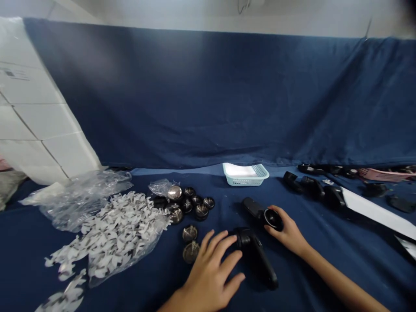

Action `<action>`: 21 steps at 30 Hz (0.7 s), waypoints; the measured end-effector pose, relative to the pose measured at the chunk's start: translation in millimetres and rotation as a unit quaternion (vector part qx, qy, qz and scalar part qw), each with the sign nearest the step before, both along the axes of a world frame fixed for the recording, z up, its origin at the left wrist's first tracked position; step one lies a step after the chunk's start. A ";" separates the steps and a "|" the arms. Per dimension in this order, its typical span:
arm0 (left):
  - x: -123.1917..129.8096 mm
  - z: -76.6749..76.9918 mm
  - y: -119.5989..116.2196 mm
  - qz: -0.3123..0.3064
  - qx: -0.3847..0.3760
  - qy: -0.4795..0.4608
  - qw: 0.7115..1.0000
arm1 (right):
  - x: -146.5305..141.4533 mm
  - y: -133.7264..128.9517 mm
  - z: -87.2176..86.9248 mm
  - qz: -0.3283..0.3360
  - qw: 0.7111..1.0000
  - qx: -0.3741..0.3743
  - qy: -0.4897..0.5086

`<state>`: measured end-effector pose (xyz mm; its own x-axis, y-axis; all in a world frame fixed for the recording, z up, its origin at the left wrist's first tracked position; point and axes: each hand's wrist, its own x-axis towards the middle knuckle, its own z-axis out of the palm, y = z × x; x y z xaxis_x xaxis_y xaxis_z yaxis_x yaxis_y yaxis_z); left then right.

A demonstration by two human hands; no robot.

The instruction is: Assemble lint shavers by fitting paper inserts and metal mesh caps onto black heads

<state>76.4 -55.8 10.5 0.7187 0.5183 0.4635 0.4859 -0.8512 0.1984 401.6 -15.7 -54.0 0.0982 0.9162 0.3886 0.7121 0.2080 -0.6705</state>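
Note:
My right hand [288, 232] has its thumb and fingers around the round, cup-shaped end of a black handled device [252, 209], whose handle points away to the left. Fingers spread, my left hand [211, 273] hovers over or rests on the cloth; which of the two I cannot tell. Its fingertips are beside the head of a second black handled device [260, 258] that lies between my hands. Left of those fingers lie two round, dark metallic caps [190, 233], the nearer one partly behind the hand. Farther back is a cluster of similar round caps [201, 211], one with a silvery perforated top [174, 192].
A pile of small whitish plastic pieces [123, 229] spreads on the left, partly on clear plastic bags [87, 190]. At the back stands a light-blue basket [245, 180]. More black parts [312, 187], a white strip [377, 212] and a pink basket [383, 175] are on the right.

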 end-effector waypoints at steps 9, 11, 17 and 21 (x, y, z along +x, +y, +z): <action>19.3 6.3 1.5 -0.082 -0.490 -0.404 0.768 | -45.6 -34.4 94.2 0.088 0.995 0.003 0.051; 10.8 6.7 7.7 -0.134 -0.647 -0.435 0.612 | -62.0 -42.1 126.3 0.206 0.977 -0.012 0.054; -3.6 -0.3 7.9 -0.262 -0.836 -0.296 0.380 | -112.4 -36.5 175.9 0.480 0.870 -0.102 -0.041; -2.0 -23.3 7.4 -0.242 -0.830 -0.353 0.357 | -130.6 -16.6 173.6 0.474 0.877 -0.064 -0.029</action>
<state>74.4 -48.4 -12.8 0.9181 0.3944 -0.0395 -0.3089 0.7744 0.5522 271.1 -32.3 119.6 -0.7491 0.6114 0.2549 0.2933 0.6511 -0.7000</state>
